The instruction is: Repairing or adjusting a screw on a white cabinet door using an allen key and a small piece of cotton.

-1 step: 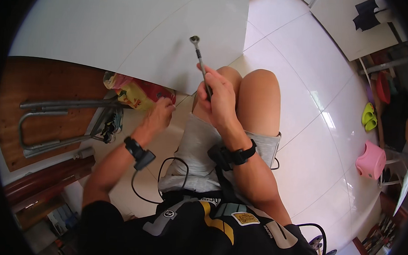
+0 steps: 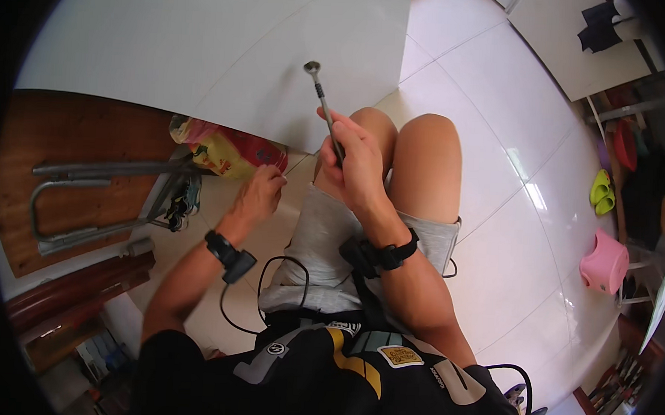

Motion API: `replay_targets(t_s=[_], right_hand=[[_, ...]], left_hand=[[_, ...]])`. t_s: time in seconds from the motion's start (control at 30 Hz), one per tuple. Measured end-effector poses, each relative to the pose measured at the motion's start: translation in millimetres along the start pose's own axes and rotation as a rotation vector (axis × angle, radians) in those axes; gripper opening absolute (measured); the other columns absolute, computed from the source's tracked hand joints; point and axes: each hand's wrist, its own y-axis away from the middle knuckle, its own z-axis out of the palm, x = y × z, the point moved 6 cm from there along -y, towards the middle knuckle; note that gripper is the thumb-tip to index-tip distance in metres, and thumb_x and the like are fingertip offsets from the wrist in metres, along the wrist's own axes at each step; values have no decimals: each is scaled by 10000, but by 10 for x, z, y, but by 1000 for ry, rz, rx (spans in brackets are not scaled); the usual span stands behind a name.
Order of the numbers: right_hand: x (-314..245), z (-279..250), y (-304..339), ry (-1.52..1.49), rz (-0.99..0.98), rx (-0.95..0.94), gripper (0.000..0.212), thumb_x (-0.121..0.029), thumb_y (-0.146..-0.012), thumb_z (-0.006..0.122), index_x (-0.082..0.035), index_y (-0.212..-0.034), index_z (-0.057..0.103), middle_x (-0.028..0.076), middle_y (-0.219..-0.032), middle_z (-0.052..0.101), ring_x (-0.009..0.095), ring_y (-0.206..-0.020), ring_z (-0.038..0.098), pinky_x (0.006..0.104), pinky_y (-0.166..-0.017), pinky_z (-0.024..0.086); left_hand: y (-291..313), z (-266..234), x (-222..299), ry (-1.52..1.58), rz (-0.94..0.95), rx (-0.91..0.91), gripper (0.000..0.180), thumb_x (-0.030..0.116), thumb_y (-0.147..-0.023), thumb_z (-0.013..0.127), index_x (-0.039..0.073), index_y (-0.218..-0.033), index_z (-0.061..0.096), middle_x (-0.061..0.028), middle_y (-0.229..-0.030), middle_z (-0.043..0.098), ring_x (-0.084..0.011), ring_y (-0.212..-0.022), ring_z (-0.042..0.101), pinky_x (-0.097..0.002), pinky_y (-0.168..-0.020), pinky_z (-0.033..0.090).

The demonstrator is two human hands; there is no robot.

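Note:
My right hand (image 2: 359,164) is closed round the lower end of a slim metal rod with a small round, spoon-like head (image 2: 321,91). Dark rings band the rod's neck. It slants up and to the left, its head in front of the white tabletop (image 2: 206,43). My left hand (image 2: 259,195) hovers lower and to the left, fingers curled and pressed together. A tiny pale spot shows at its fingertips, too small to name. Just beyond that hand lies a red and yellow plastic bag (image 2: 234,153), partly hidden beneath the table edge.
A folded metal frame (image 2: 69,201) leans at the left against a brown wooden board (image 2: 88,134). Shoes (image 2: 184,203) sit beside it. On the right are green slippers (image 2: 602,193) and a pink stool (image 2: 605,261). Cables run from bands on both wrists.
The rod's head has shifted slightly left. My left hand has moved a little, with its fingers still curled. My right hand keeps its grip.

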Motion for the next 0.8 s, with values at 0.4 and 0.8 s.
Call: replay_targets(t_s=[0.4,0.8], right_hand=[[309,511,196,744,-278,-249,529,-51,-1000,466,17,-1521,406,59,-965,612,109,-780,512,264,-742,470],[395,506,128,455,28,-132,492,-79,-1003,471,-9,-1490,487,-63,-663,454,31,-532,371,217,-472,309]], left_hand=[[545,-140,172,177,-437,294,220,-102,-753,701,-14,-953,717,-145,-958,670,-342,-890,664,-397,-735,558],[113,-307,172,293,-379,625,189,-94,-780,721,-8,-948,706,-107,-933,679,-260,-758,683,-338,-654,558]])
